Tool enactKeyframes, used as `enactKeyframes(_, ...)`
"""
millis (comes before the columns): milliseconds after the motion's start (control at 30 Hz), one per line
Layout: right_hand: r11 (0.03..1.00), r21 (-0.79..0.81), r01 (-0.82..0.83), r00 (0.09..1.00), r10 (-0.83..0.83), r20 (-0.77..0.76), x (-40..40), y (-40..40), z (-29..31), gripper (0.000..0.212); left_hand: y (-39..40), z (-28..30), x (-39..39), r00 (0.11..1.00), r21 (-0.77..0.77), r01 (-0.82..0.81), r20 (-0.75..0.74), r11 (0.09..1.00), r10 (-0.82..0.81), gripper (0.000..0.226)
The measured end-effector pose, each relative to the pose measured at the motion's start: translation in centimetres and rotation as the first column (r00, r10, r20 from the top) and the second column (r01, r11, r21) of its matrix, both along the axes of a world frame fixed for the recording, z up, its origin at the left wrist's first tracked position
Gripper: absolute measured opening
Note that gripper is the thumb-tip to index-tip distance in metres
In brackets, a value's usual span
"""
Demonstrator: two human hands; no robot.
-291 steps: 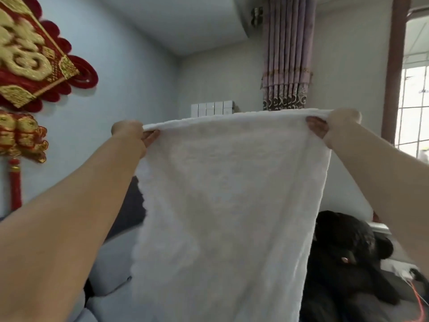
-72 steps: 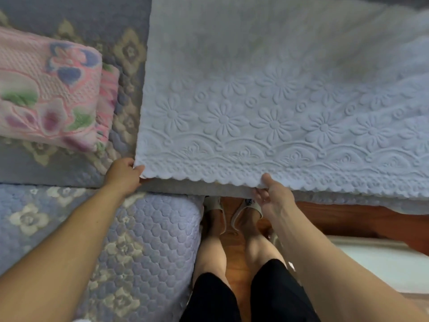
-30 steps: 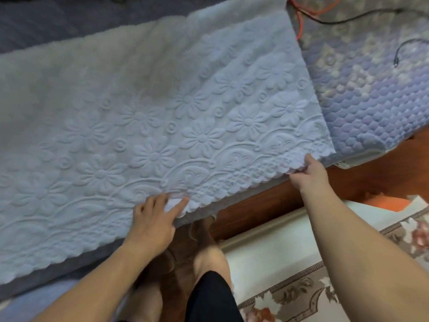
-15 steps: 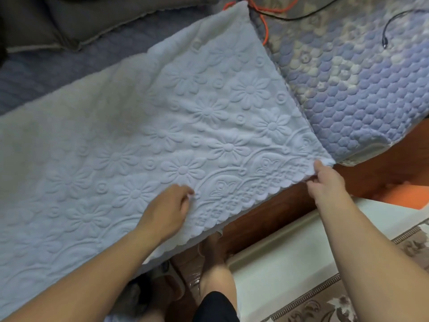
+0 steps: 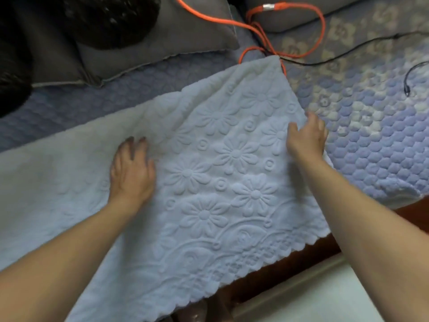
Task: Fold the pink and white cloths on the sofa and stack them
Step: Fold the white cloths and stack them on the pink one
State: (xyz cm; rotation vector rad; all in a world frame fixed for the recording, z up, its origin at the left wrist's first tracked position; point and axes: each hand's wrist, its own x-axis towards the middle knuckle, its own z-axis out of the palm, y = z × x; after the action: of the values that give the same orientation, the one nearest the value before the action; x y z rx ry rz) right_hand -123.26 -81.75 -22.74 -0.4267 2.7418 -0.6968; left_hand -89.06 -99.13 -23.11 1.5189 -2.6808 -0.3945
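The white cloth (image 5: pixel 209 194), embossed with flowers and scalloped along its near edge, lies spread flat across the sofa seat. My left hand (image 5: pixel 131 169) rests palm down on its middle, fingers apart, holding nothing. My right hand (image 5: pixel 305 135) lies on the cloth's right edge with fingers spread, pressing it flat. The near hem hangs slightly over the sofa's front edge. The pink cloth is out of view.
A grey cushion (image 5: pixel 139 43) and a black plush toy (image 5: pixel 104 19) sit at the back left. An orange cable (image 5: pixel 260 31) and a black cable (image 5: pixel 348 52) lie on the quilted blue sofa cover (image 5: pixel 371 126). Wooden floor (image 5: pixel 278 282) shows below.
Both hands let go of the cloth's near hem and moved up onto its surface. My right hand now sits at the right edge, and my view shifted toward the sofa back.
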Motion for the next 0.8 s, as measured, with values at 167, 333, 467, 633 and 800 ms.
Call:
enactKeyframes(167,0.978,0.207,-0.034,0.999,0.028,0.033,-5.6,-5.0,-3.0,0.058,-13.1,-1.5,-2.5,0.984,-0.066,-0.038,0.172,0.997,0.049,0.053)
enactKeyframes(333,0.986,0.165,0.009,0.999,-0.001,-0.047,-4.9,-4.5,-5.0,0.041,-16.0,-1.4,-2.3,0.934,-0.086,0.029,0.356,0.996,0.004,0.037)
enactKeyframes(467,0.99,0.105,0.094,0.995,-0.097,0.021,-5.3,-5.0,-4.6,0.038,-11.8,-1.8,-4.2,0.968,-0.139,-0.145,0.186,0.98,0.169,0.046)
enactKeyframes(633,0.997,0.042,-0.057,0.941,0.067,-0.331,-5.0,-8.2,-2.3,0.051,-3.2,-2.3,-8.9,0.979,-0.007,0.143,0.145,0.99,-0.14,0.068)
enactKeyframes(800,0.804,0.229,-0.549,0.683,0.59,-0.431,-4.9,-14.3,-4.1,0.065,-0.2,-5.0,-10.2,0.967,0.065,0.109,0.223,0.992,-0.121,0.066)
